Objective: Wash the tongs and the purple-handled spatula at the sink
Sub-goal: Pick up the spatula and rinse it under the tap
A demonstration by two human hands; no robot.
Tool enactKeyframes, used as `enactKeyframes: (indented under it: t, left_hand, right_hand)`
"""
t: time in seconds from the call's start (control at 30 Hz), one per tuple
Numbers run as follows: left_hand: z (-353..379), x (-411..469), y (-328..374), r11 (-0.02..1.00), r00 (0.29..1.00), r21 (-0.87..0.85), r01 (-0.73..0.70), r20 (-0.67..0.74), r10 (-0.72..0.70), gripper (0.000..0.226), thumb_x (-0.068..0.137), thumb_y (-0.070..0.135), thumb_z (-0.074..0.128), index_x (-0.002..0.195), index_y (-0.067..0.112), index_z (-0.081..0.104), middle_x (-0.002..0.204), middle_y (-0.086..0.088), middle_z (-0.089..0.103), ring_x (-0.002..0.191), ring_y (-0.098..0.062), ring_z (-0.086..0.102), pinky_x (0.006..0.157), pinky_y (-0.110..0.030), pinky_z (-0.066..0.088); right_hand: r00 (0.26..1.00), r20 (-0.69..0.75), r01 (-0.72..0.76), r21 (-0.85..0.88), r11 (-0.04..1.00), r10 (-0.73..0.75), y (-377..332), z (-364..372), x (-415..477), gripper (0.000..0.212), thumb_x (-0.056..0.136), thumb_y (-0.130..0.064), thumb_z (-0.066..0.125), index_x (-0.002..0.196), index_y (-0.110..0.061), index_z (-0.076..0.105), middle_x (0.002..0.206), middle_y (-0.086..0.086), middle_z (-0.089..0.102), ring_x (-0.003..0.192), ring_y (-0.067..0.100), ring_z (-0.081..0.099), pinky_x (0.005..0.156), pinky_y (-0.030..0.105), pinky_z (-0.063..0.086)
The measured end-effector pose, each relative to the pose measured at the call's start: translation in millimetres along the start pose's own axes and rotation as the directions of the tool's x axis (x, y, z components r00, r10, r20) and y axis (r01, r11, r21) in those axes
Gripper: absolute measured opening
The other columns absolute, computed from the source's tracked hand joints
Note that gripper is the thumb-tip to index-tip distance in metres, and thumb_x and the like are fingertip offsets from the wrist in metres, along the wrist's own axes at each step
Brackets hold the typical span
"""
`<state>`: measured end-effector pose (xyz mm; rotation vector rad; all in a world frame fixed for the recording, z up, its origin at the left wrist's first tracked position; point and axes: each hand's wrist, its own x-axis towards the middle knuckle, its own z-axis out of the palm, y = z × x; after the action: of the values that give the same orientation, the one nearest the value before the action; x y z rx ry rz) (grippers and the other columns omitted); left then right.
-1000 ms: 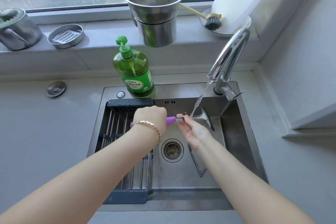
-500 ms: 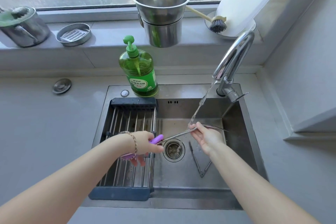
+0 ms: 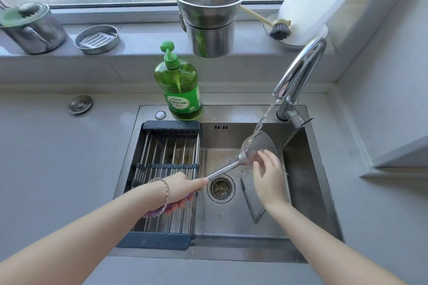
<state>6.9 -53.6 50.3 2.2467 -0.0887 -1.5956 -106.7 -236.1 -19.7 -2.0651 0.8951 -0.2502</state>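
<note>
A person stands at a steel sink (image 3: 308,180) set into a grey desk (image 3: 46,164) below a window, rinsing a purple-handled spatula (image 3: 260,146) under running water (image 3: 266,114). The left hand (image 3: 183,190), a thin bracelet (image 3: 165,188) at its wrist, is clamped round the purple handle, index finger stretched along the metal shaft. The handle end pokes out below the wrist, over a drying rack (image 3: 166,159) that spans the left half of the basin. The spatula slants up and to the right, its blade under the stream from the curved faucet (image 3: 301,71).

The right hand (image 3: 269,177) is spread, fingers apart and fairly straight. Its fingertips appear to rest on the lower edge of the blade, though the glare of water and steel makes the contact hard to confirm.

The tongs (image 3: 249,201) lie flat on the basin floor, just right of the drain (image 3: 221,188) and partly under the right wrist, arms splayed in a narrow V with the hinge nearest the person.

A green bottle of dish soap (image 3: 181,92) stands on the sink's back ledge. On the windowsill sit two stacked steel pots (image 3: 209,18), a dish brush (image 3: 279,29), a shallow round tin (image 3: 97,39) and a steel container (image 3: 32,30). A round metal stopper (image 3: 80,104) lies on the desk left of the sink.
</note>
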Motion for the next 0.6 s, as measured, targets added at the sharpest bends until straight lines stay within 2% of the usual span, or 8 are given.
enactKeyframes:
  t: [0.03, 0.1, 0.17, 0.23, 0.37, 0.43, 0.5, 0.6]
  left_hand:
    - [-1, -1, -2, 0.997, 0.997, -0.055, 0.048, 0.059, -0.045, 0.055, 0.084, 0.062, 0.048, 0.053, 0.016, 0.048, 0.045, 0.000, 0.047, 0.031, -0.010, 0.042, 0.038, -0.016, 0.039]
    - [1, -4, -3, 0.989, 0.981, -0.093, 0.117, 0.164, -0.100, 0.059, 0.082, 0.065, 0.047, 0.046, 0.018, 0.047, 0.039, 0.004, 0.046, 0.027, -0.007, 0.040, 0.036, -0.013, 0.037]
    - [2, -5, -1, 0.985, 0.967, -0.086, 0.150, 0.220, -0.129, 0.060, 0.084, 0.065, 0.043, 0.046, 0.019, 0.046, 0.035, 0.006, 0.043, 0.024, -0.006, 0.038, 0.034, -0.011, 0.035]
    - [1, -6, -1, 0.981, 0.956, -0.076, 0.179, 0.250, -0.155, 0.058, 0.087, 0.062, 0.039, 0.048, 0.019, 0.044, 0.034, 0.007, 0.040, 0.023, -0.005, 0.037, 0.033, -0.009, 0.033]
    - [-3, -8, 0, 0.956, 0.919, -0.153, 0.252, 0.346, -0.187, 0.066, 0.090, 0.058, 0.034, 0.041, 0.018, 0.051, 0.033, 0.006, 0.044, 0.023, -0.005, 0.041, 0.031, -0.009, 0.036]
    - [-5, -9, 0, 0.963, 0.930, -0.108, 0.245, 0.306, -0.203, 0.060, 0.090, 0.056, 0.034, 0.046, 0.017, 0.048, 0.033, 0.007, 0.043, 0.023, -0.005, 0.040, 0.032, -0.009, 0.036]
    - [-9, -12, -2, 0.963, 0.927, -0.078, 0.257, 0.302, -0.223, 0.059, 0.091, 0.055, 0.033, 0.049, 0.016, 0.045, 0.033, 0.006, 0.042, 0.023, -0.006, 0.040, 0.031, -0.010, 0.037]
    - [-13, -17, -4, 0.956, 0.916, -0.063, 0.286, 0.312, -0.253, 0.061, 0.092, 0.054, 0.030, 0.046, 0.016, 0.044, 0.033, 0.006, 0.041, 0.022, -0.006, 0.039, 0.031, -0.009, 0.035]
  right_hand:
    - [0.993, 0.046, 0.110, -0.103, 0.989, -0.106, 1, -2, -1, 0.044, 0.098, -0.019, 0.040, 0.141, -0.009, 0.039, 0.148, -0.001, 0.032, 0.141, 0.014, 0.025, 0.102, 0.004, 0.012]
    - [0.934, 0.221, 0.337, -0.281, 0.899, -0.281, 1, 2, 0, 0.055, 0.099, -0.037, 0.022, 0.147, -0.011, 0.024, 0.154, -0.004, 0.016, 0.145, 0.008, 0.006, 0.111, 0.013, -0.004]
    - [0.853, 0.403, 0.477, -0.343, 0.809, -0.332, 4, 4, 4, 0.080, 0.088, -0.057, -0.005, 0.148, -0.011, 0.019, 0.157, -0.001, 0.010, 0.146, 0.010, 0.004, 0.114, 0.020, -0.008]
    - [0.788, 0.521, 0.570, -0.417, 0.708, -0.328, 9, -2, 17, 0.098, 0.075, -0.069, -0.017, 0.150, -0.012, 0.012, 0.157, -0.002, 0.002, 0.145, 0.009, -0.003, 0.114, 0.023, -0.010]
    - [0.791, 0.526, 0.588, -0.512, 0.626, -0.313, 13, -17, 34, 0.117, 0.062, -0.079, -0.026, 0.149, -0.007, 0.006, 0.155, 0.002, -0.005, 0.145, 0.015, -0.007, 0.113, 0.028, -0.012]
    - [0.742, 0.602, 0.640, -0.507, 0.577, -0.294, 12, -14, 24, 0.118, 0.059, -0.082, -0.022, 0.148, -0.006, -0.003, 0.149, 0.002, -0.018, 0.141, 0.015, -0.019, 0.111, 0.025, -0.020]
    - [0.702, 0.655, 0.669, -0.472, 0.574, -0.280, 16, -13, 18, 0.119, 0.059, -0.085, -0.017, 0.148, -0.006, -0.002, 0.154, 0.006, -0.014, 0.136, 0.016, -0.023, 0.108, 0.019, -0.024]
    - [0.796, 0.561, 0.570, -0.564, 0.597, -0.229, 27, -27, 27, 0.121, 0.057, -0.085, -0.021, 0.148, -0.007, -0.006, 0.151, 0.004, -0.019, 0.138, 0.014, -0.021, 0.112, 0.023, -0.018]
